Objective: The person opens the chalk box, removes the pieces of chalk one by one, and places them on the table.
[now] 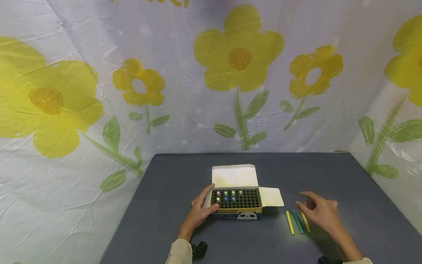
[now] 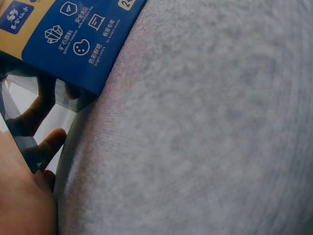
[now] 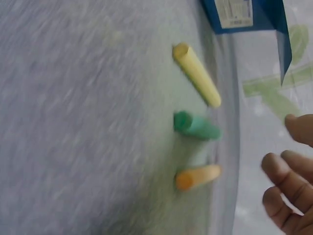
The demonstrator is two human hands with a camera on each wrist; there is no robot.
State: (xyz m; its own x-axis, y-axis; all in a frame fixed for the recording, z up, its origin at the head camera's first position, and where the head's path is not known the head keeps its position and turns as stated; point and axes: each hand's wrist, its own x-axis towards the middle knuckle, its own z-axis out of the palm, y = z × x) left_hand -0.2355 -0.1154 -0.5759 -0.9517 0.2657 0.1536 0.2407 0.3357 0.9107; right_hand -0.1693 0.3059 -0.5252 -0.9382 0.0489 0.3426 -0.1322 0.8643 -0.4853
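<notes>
Left hand [image 1: 196, 215] grips box [image 1: 227, 215] between thumb and fingers; right hand [image 1: 321, 213] near chalk sticks [image 1: 298, 222], fingers loosely parted.

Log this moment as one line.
left hand: holds box | right hand: empty, near orange stick | yellow stick, green stick: on table | lid: open

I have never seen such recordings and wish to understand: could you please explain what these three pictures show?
There is no robot, only a person's two bare hands. The wide picture comes from a camera worn on the head; the other two, from one on each wrist. On the dark table stands an open box with coloured sticks in some holes. The left hand holds its left end. To the right lie a yellow stick, a green stick and an orange stick. The right hand hovers by them, holding nothing.
</notes>
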